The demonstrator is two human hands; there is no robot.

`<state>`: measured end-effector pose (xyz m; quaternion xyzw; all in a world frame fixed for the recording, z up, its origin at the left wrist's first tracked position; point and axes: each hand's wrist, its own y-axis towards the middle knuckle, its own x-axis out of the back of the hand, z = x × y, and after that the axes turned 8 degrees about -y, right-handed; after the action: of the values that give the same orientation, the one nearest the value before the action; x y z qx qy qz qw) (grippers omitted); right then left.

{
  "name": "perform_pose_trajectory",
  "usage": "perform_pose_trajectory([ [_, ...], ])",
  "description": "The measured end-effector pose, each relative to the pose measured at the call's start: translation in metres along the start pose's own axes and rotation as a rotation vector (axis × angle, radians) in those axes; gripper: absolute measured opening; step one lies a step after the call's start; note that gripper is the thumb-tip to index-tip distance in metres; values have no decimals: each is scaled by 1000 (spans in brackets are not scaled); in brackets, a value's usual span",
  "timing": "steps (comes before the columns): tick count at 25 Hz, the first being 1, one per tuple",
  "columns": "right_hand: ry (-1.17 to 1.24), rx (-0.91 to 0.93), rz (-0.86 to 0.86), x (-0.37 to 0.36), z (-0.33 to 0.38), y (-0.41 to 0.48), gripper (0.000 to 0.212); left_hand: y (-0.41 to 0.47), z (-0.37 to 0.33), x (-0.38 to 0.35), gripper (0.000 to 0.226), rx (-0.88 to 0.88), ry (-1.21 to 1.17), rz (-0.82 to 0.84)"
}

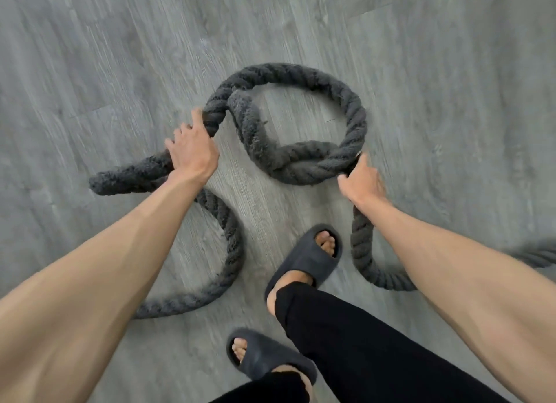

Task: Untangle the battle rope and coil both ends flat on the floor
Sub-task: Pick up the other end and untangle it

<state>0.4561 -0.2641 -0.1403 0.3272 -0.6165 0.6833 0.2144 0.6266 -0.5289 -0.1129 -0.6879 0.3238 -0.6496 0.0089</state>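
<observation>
A thick dark grey battle rope (355, 114) lies on the floor in a loose knot, one round loop crossing over itself at the middle. My left hand (192, 150) grips the rope at the loop's left side, where it bends down to a frayed end (105, 183) at the left. My right hand (361, 183) holds the rope just below the crossing, at the loop's lower right. From there the rope runs down and off to the right edge. Another curve of rope (231, 246) lies under my left forearm.
The floor (451, 71) is grey wood-look planks, open on all sides of the rope. My two feet in dark slides (307, 258) stand just below the knot, between the two lower rope curves. Black trousers cover my legs.
</observation>
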Motion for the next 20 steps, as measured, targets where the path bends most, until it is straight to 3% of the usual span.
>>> perform_pose_trajectory([
  [2, -107, 55, 143, 27, -15, -29, 65, -29, -5, 12, 59, -55, 28, 81],
  [4, -156, 141, 417, 68, -25, -61, 70, -67, -24, 35, 56, -95, 27, 220],
  [6, -21, 198, 706, 122, -30, -94, 52, -111, -59, 59, 64, -194, 10, 349],
  [10, 95, 66, 1005, 259, -37, -143, 44, -206, -134, 110, 98, -468, -117, 504],
  [12, 101, -11, 1069, 319, -50, -156, 43, -236, -156, 132, 102, -613, -118, 407],
  [15, 193, -60, 1084, 385, -69, -182, 41, -257, -190, 158, 90, -773, -184, 217],
  [18, 271, -6, 1048, 415, -77, -198, 43, -261, -236, 174, 59, -691, -416, 30],
  [20, 277, 35, 1014, 415, -81, -208, 43, -256, -253, 185, 42, -625, -555, 83],
])
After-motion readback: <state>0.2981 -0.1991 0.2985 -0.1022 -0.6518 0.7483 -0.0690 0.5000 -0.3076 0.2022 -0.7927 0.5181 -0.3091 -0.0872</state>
